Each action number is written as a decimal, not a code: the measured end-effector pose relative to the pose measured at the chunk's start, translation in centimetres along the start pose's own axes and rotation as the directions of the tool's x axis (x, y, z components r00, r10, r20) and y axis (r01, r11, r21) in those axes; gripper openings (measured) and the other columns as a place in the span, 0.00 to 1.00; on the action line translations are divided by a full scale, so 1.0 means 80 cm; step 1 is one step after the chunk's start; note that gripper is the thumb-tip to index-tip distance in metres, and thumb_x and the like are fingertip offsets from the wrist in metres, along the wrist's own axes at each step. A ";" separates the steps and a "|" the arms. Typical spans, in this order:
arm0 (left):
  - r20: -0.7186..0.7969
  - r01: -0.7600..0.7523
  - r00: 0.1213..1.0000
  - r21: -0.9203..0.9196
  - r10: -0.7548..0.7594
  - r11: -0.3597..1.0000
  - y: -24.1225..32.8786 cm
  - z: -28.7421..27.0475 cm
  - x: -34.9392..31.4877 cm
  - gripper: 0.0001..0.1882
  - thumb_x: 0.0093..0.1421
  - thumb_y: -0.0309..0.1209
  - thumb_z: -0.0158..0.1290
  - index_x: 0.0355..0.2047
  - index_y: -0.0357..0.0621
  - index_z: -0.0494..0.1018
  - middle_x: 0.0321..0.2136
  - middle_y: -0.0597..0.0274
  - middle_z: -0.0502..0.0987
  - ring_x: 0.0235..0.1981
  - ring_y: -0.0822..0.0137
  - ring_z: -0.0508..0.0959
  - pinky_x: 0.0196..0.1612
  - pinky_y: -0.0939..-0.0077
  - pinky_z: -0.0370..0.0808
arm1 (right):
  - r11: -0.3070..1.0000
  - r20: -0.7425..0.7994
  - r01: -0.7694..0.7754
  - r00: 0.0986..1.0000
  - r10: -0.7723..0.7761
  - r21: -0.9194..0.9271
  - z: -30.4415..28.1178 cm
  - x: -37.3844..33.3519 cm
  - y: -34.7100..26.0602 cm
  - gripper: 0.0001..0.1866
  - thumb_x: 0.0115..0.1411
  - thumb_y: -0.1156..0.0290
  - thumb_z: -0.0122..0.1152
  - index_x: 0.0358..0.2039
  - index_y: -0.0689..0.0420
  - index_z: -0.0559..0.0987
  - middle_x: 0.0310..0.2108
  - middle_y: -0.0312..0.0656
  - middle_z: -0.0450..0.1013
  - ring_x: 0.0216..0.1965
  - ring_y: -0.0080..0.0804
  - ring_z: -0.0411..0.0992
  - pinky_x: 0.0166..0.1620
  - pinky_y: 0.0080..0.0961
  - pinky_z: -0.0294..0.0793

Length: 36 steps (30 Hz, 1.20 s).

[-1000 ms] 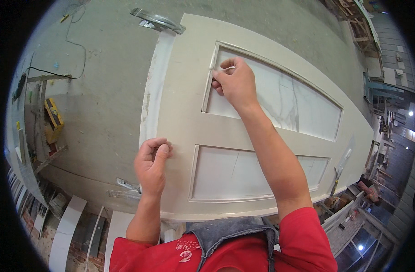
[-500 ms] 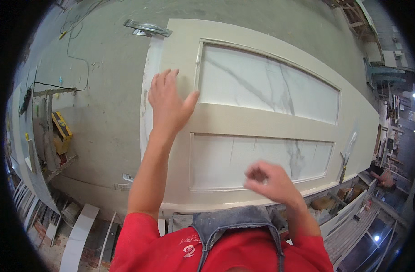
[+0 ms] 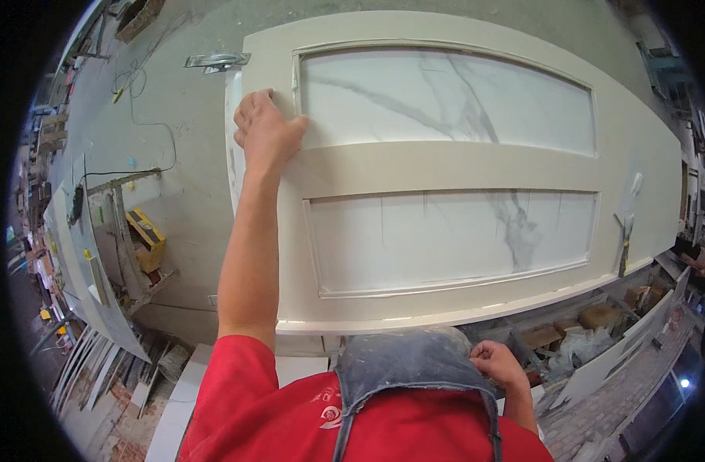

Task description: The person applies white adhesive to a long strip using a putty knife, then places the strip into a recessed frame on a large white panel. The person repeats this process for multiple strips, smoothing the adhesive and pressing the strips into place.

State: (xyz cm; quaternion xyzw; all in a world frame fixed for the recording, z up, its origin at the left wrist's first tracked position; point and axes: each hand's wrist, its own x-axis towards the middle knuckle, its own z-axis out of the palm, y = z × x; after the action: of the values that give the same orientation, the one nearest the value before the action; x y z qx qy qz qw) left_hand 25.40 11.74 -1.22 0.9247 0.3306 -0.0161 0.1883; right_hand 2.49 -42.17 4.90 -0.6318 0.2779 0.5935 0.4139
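A large cream panelled board (image 3: 445,165), perhaps a door, lies flat before me with two white, grey-veined insets. My left hand (image 3: 266,131) is at its left border, the fingers bent over the outer edge and the thumb apart toward the upper inset (image 3: 445,100); the fingertips are partly hidden. Low on the right, my right hand (image 3: 499,363) is held by the side of my grey apron (image 3: 406,358), off the board, with its fingers curled together. Whatever may be in those fingers is hidden.
A metal tool (image 3: 218,61) juts from the board's upper left corner. A slim dark-handled tool (image 3: 624,245) lies toward its right end. On the left are a yellow box (image 3: 146,235), a dark cable (image 3: 173,146) and stacked strips (image 3: 90,369). Scraps (image 3: 591,339) fill a space lower right.
My right hand has drawn back from over the lower inset to my apron's side. My left hand's fingers have bent over the board's edge. The whole view has shifted.
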 end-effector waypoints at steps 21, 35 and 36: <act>0.047 0.055 0.997 -0.022 -0.054 0.998 -0.005 -0.007 0.010 0.45 0.49 0.45 0.67 0.67 0.47 0.65 0.69 0.52 0.61 0.73 0.47 0.57 0.71 0.42 0.58 | 0.987 -0.133 0.142 0.982 -0.131 0.078 -0.040 0.020 0.057 0.20 0.64 0.70 0.69 0.55 0.62 0.79 0.31 0.38 0.78 0.28 0.25 0.75 0.31 0.27 0.74; -0.068 -0.107 0.992 0.048 0.110 0.993 -0.048 0.027 0.040 0.36 0.48 0.39 0.61 0.59 0.40 0.73 0.57 0.44 0.73 0.63 0.46 0.71 0.63 0.51 0.71 | 0.998 -0.135 0.057 0.989 -0.057 -0.007 -0.035 0.018 0.049 0.15 0.60 0.68 0.70 0.45 0.63 0.85 0.29 0.36 0.79 0.26 0.23 0.73 0.28 0.25 0.70; -0.006 -0.081 0.997 0.087 0.082 0.993 -0.043 0.021 0.040 0.38 0.49 0.40 0.61 0.62 0.40 0.72 0.60 0.44 0.72 0.65 0.46 0.70 0.66 0.51 0.69 | 0.999 -0.163 0.048 0.986 -0.043 0.025 -0.038 0.019 0.051 0.14 0.61 0.68 0.70 0.44 0.62 0.86 0.28 0.35 0.79 0.25 0.22 0.72 0.28 0.24 0.70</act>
State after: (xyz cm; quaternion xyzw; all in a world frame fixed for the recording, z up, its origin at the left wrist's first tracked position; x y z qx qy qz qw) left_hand 25.96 15.55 -4.41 0.9447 0.2926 -0.0185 0.1469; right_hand 0.87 -46.62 2.46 -0.6784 0.3046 0.5262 0.4124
